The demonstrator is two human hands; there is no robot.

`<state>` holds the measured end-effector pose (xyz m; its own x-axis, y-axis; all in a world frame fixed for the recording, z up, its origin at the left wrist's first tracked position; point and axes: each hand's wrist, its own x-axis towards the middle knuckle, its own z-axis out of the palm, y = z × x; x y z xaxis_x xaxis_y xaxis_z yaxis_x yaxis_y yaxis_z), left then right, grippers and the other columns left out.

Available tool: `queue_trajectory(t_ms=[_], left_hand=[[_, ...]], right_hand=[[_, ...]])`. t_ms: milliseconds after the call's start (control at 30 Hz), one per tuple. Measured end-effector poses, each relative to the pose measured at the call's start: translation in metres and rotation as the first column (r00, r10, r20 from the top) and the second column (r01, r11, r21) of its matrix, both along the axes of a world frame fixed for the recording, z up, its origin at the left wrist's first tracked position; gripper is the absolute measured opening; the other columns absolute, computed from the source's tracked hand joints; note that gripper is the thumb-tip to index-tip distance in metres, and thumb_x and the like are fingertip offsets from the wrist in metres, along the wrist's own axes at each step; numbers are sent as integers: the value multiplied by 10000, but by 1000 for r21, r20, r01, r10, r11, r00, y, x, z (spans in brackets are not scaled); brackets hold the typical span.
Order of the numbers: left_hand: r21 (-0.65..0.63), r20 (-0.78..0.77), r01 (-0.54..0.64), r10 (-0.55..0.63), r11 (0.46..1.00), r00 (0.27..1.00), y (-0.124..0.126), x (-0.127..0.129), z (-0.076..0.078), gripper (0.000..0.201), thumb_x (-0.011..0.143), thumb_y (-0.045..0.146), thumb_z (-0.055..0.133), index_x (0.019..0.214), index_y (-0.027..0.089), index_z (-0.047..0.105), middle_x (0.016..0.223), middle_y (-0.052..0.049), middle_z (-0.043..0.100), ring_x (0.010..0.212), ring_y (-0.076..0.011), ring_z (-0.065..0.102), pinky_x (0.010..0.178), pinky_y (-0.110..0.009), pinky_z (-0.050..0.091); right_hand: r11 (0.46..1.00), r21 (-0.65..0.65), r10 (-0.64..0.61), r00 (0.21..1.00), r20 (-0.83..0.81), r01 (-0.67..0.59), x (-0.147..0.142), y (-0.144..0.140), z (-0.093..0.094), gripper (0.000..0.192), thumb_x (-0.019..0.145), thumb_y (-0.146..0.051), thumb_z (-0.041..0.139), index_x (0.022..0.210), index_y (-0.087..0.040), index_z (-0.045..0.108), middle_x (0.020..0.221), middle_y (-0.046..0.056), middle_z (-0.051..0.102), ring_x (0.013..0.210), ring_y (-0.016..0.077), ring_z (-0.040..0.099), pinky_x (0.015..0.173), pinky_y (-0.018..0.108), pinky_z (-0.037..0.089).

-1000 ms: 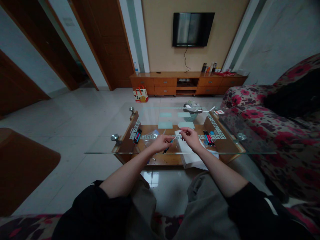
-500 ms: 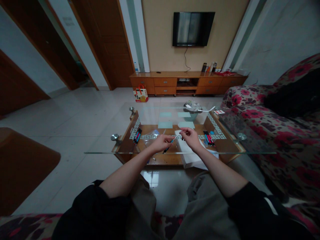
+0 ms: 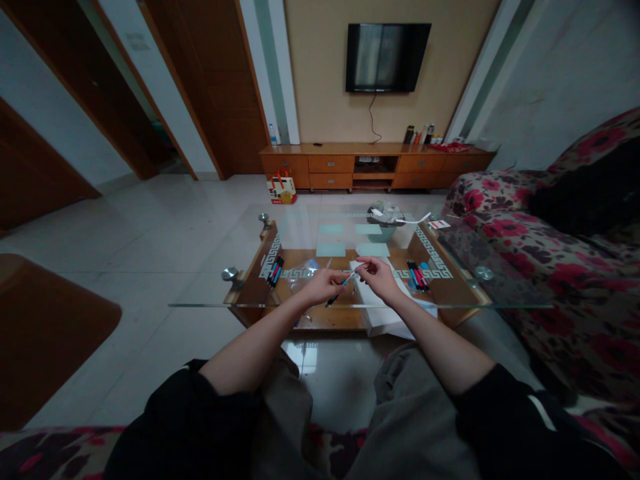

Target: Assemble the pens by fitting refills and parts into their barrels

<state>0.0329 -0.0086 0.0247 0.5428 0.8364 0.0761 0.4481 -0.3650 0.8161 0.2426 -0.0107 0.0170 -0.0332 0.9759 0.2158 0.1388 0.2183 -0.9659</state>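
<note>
The left hand [image 3: 320, 285] closes its grip on a slim blue-and-black pen barrel [image 3: 336, 295], held slanting over the near edge of the clear glass tabletop [image 3: 210, 293]. The right hand [image 3: 379, 277] pinches the thin white refill [image 3: 351, 274] at the barrel's upper end. A skewed push could likely bend the refill, or a slack pinch drop it onto the white paper sheet [image 3: 385, 317] below. More coloured pens [image 3: 274, 271] lie at the left edge, others [image 3: 416, 275] at the right. Beyond, a pale tiled floor [image 3: 165, 233], wooden cabinet [image 3: 375, 167] and wall television [image 3: 386, 57].
</note>
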Motion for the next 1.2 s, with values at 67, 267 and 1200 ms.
queue_trajectory(t_ms=[67, 267, 1200], left_hand=[[-7, -1, 1, -1, 1000, 1000, 0, 0, 1, 518, 773, 236, 630, 1280, 138, 667, 699, -11, 692, 595, -115, 549, 567, -200, 395], [-35, 12, 12, -11, 999, 1000, -2, 2, 4, 459, 791, 243, 625, 1234, 147, 699, 718, -15, 690, 607, -118, 577, 568, -196, 410], [-13, 77, 32, -31, 999, 997, 3, 2, -9, 289, 817, 275, 610, 1060, 145, 697, 804, -31, 669, 682, -141, 624, 631, -230, 485]], right_hand=[[1000, -5, 16, 1000, -4, -16, -1, 0, -1, 407, 751, -399, 712, 1068, -152, 650, 748, 8, 639, 610, 137, 588, 586, 274, 505], [999, -2, 46, 999, 3, -46, -1, 0, -3, 396, 756, -408, 719, 1057, -158, 655, 753, 7, 641, 604, 131, 579, 574, 266, 494], [996, 28, 85, 996, 1, -85, -4, -2, 6, 461, 805, -452, 686, 1166, -167, 645, 876, 59, 721, 711, 169, 636, 668, 300, 523]])
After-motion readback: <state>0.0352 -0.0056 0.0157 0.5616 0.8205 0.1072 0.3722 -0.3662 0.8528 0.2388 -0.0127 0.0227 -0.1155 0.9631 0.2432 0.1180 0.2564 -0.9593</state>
